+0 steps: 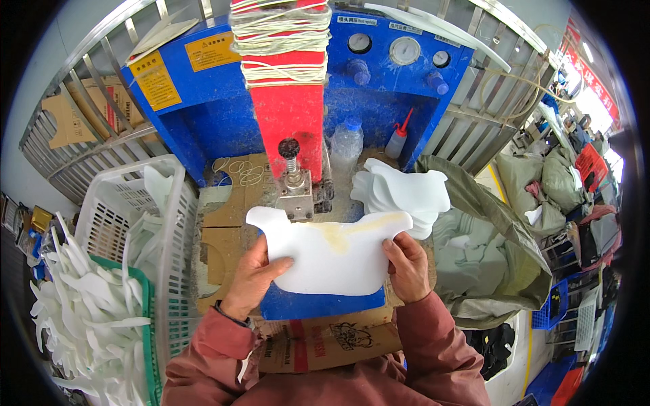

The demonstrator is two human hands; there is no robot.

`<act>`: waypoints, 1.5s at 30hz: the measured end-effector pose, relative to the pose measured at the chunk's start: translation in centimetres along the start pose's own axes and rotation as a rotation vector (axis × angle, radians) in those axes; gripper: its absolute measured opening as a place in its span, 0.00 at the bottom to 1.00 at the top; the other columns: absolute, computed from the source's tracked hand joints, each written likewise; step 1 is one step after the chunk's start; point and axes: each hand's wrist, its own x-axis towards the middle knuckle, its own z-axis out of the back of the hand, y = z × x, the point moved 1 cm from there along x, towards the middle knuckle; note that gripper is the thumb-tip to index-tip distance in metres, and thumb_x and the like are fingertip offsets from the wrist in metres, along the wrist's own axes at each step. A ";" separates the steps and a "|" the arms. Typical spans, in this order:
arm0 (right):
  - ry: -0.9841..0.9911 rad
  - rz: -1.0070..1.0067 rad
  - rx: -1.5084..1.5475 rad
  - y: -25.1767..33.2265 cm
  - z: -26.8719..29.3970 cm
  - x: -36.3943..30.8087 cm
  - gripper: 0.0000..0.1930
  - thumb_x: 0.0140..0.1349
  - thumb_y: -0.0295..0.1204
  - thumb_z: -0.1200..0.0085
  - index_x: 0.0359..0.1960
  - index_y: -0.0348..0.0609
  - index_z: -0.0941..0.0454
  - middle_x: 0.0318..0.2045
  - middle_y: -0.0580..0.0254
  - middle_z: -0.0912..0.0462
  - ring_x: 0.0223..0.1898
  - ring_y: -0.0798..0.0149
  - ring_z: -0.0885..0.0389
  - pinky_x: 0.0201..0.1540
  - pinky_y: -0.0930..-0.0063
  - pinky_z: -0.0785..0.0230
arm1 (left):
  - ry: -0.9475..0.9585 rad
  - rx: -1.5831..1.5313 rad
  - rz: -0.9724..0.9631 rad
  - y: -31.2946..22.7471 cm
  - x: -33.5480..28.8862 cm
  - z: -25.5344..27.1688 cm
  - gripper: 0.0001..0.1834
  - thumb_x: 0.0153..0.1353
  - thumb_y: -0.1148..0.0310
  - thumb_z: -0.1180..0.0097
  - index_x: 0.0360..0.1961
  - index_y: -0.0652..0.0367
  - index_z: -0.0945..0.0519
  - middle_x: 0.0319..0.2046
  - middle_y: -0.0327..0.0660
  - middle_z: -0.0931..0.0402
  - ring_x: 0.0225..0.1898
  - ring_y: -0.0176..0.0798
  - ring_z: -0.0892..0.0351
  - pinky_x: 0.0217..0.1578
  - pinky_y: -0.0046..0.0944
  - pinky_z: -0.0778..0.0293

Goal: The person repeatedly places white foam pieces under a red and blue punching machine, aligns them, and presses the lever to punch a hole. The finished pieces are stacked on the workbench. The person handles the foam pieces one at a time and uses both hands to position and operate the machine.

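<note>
A curved white foam sheet (pixel 328 271) is held up between my two hands, level and close to the machine. A yellowish stain runs along its upper edge and drips toward its middle. My left hand (pixel 252 279) pinches its left side, thumb on top. At the opposite side, my right hand (pixel 409 266) grips it the same way. Just beyond the sheet's far edge sits the metal head (pixel 294 192) of a machine, below a red arm (pixel 288 122) wound with pale cord. A stack of similar foam sheets (pixel 406 193) lies behind my right hand.
On the left stand a white plastic basket (pixel 183 250) with foam pieces and a green crate (pixel 146 304) heaped with foam strips. An open sack (pixel 528 264) of foam lies right. A clear bottle (pixel 346 145) and red-tipped squeeze bottle (pixel 398 139) stand by the blue machine housing (pixel 271 128).
</note>
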 end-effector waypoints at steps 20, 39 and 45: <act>-0.019 0.006 -0.027 -0.6 -0.9 0.9 0.12 0.76 0.27 0.43 0.56 0.37 0.16 0.39 0.77 0.16 0.34 0.84 0.27 0.34 0.85 0.36 | -0.017 -0.059 -0.039 0.4 0.0 1.0 0.34 0.71 0.78 0.40 0.76 0.61 0.35 0.61 0.38 0.21 0.59 0.31 0.22 0.61 0.36 0.26; -0.133 0.070 -0.010 0.0 2.0 -2.3 0.14 0.75 0.26 0.43 0.58 0.35 0.18 0.42 0.73 0.14 0.36 0.82 0.22 0.37 0.87 0.33 | 0.113 -0.147 0.042 2.1 0.2 -2.2 0.33 0.71 0.78 0.39 0.76 0.59 0.33 0.63 0.37 0.22 0.61 0.33 0.23 0.64 0.38 0.28; -0.146 0.083 0.007 0.2 2.9 -3.0 0.15 0.76 0.25 0.45 0.60 0.33 0.20 0.46 0.68 0.14 0.43 0.78 0.19 0.43 0.82 0.28 | 0.146 -0.144 0.066 2.4 0.5 -3.2 0.33 0.71 0.77 0.40 0.76 0.59 0.34 0.64 0.37 0.23 0.63 0.34 0.24 0.65 0.39 0.29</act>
